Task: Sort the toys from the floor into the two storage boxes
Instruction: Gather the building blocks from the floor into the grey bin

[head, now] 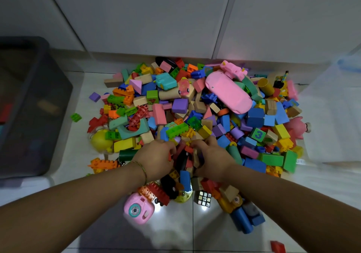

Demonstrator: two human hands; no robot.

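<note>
While a dark box (29, 96) and a clear box (332, 116) flank the pile (195, 106), left hand (156, 153) and right hand (213, 153) clutch blocks (185, 152) together, scooping.

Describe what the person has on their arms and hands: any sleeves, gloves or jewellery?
No sleeves or gloves are in view. The left hand has a thin bracelet at its wrist, gold-coloured with a green strand. The right hand and its wrist show nothing worn. The fingers are partly hidden, so rings cannot be ruled out.
</note>
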